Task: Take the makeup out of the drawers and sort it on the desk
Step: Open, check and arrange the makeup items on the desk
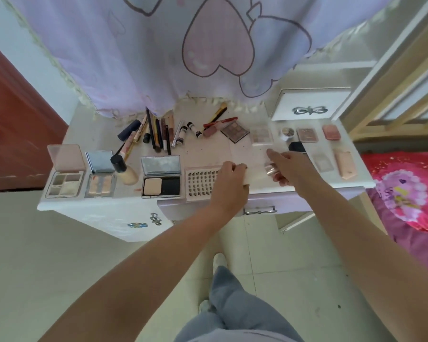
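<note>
**Lash tray and small item being set down at the desk's front edge**

The white lash tray with rows of dark lash clusters (pixel 200 182) is held at its right end by the left hand (pixel 229 183), fingers curled over the edge. It should be slid flat and squared beside the open black-and-beige powder compact (pixel 161 177), so that the front row stays even. A small shiny rose-gold cylinder with a clear part (pixel 272 170) is gripped in the right hand (pixel 288 165); what it is cannot be told. It would best be set among like items, well in from the edge of the white desk (pixel 351 183).

Counted from the left along the front: three open mirrored compacts, the first a pale pink four-pan palette (pixel 64 172), then one beige foundation bottle with a black cap (pixel 124 169) lying tilted. Behind, a loose cluster of pencils and tubes (pixel 156 134) lies overlapping; roughly a dozen, not exactly countable. At the right, about eight small pans and cases are seen, among them a pink blush square (pixel 331 132). The purple-white front drawer (pixel 208 206) stands slightly open.
</note>
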